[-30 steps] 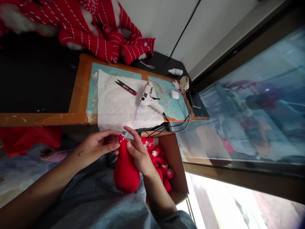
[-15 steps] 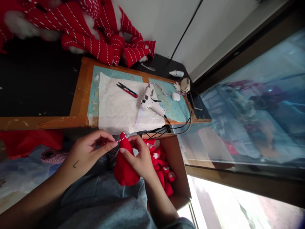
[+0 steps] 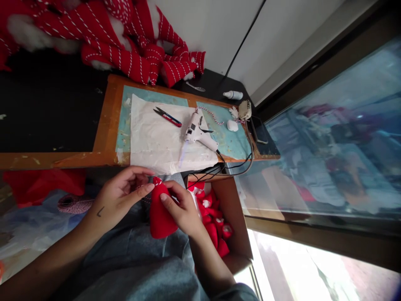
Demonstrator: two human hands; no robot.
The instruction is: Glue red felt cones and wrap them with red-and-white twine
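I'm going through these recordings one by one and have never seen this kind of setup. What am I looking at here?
There is no machine here. These are a person's two bare hands, filmed by one camera worn on the head, which looks forward and down, so the arms enter from the bottom. The right hand grips a red stuffed shape. The left hand is at the red-and-white twine at its top, though it is hard to tell whether it pinches the twine. On the wooden board lie white paper, a glue gun and snips. Beside the person's right arm, a cardboard box holds more red pieces.
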